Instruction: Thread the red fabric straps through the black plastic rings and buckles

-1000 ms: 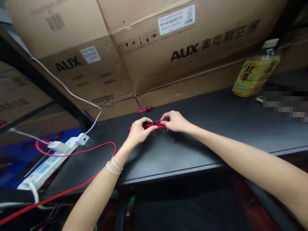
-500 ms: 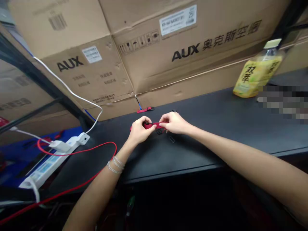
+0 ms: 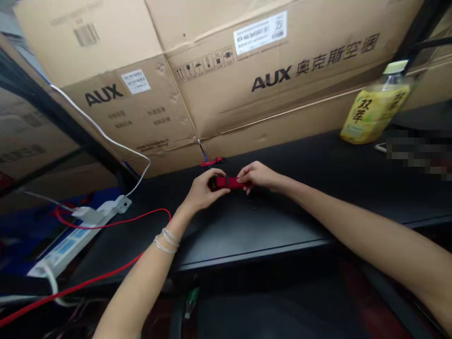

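A short red webbing strap (image 3: 234, 182) is stretched between my two hands, just over the black tabletop (image 3: 247, 235). A black slider buckle (image 3: 227, 182) sits across it. My left hand (image 3: 202, 190) curls round the strap's left end, thumb below and fingers above, and partly hides a dark piece there. At the other end, my right hand (image 3: 260, 176) pinches the strap between thumb and fingers. Below the right hand lies a small black rectangular loop (image 3: 252, 205). Another red strap piece with a black part (image 3: 212, 162) rests at the back, against the cartons.
Large cardboard boxes (image 3: 226, 108) stand behind the tabletop. To the right is a yellow-labelled bottle (image 3: 376, 103), beside a blurred-out patch. A white power strip (image 3: 77, 238) and a red cable (image 3: 106, 278) lie at the left, near a dark metal post (image 3: 70, 113).
The strap now shows its flat face, with the black slider in plain view between the hands. My right hand has shifted slightly right, and the left thumb has dropped lower.
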Motion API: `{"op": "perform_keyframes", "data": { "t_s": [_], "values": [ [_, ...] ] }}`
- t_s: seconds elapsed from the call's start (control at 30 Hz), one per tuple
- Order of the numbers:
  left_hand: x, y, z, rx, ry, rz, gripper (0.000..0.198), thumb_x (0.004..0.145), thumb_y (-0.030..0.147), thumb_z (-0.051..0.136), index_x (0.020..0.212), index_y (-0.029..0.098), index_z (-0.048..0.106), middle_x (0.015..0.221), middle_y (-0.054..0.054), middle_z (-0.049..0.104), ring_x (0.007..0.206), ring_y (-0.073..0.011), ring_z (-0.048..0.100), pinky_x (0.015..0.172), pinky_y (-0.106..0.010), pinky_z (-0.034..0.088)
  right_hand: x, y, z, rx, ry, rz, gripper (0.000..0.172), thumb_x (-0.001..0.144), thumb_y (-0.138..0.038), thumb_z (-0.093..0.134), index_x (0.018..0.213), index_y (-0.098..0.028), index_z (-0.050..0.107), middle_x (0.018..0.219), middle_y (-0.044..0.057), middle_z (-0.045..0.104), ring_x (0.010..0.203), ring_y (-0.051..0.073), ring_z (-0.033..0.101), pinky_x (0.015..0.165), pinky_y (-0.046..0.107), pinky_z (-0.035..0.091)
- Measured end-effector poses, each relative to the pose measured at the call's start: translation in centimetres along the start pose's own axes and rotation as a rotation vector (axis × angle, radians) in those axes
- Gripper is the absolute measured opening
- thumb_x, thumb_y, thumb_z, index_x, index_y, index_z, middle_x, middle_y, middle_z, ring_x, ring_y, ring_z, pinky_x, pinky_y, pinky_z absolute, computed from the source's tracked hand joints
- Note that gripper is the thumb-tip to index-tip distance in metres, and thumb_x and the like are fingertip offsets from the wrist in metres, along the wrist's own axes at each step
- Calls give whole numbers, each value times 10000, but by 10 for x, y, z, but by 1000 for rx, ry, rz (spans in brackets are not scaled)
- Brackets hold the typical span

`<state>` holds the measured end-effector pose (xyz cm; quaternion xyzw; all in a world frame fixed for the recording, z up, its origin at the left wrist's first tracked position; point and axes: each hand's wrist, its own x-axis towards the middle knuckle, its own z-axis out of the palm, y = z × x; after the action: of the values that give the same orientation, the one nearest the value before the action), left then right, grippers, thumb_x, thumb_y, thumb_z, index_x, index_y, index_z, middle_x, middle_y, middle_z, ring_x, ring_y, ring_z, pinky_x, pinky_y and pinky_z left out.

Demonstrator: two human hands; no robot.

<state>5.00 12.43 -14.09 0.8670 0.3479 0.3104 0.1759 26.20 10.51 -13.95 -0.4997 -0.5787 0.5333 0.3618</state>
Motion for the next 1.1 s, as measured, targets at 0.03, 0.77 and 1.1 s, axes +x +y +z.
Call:
{"op": "perform_keyframes", "data": {
  "t_s": [0.03,0.77,1.1],
  "values": [
    [0,1,0,13,15,9,421,711,390,731,1047,172,604,949,-50,658,727,-145,574,659,-256,441,0,0,-1,14,-16,1,92,763,-77,569,692,-100,625,533,16,601,431,103,559,465,211,510],
    [2,-4,4,-133,71,-127,444,615,470,793,858,139,626,704,-14,609,591,-116,512,552,-236,408,6,-3,-14,75,-69,57,46,652,-134,671,642,-113,631,510,22,595,446,117,556,438,217,520],
    [3,-8,-1,-29,66,-100,441,641,510,764,860,149,637,668,3,581,546,-96,449,510,-224,360,8,0,-11,80,-37,45,26,678,-119,649,656,-119,634,502,17,598,426,124,551,437,237,529]
  ]
}}
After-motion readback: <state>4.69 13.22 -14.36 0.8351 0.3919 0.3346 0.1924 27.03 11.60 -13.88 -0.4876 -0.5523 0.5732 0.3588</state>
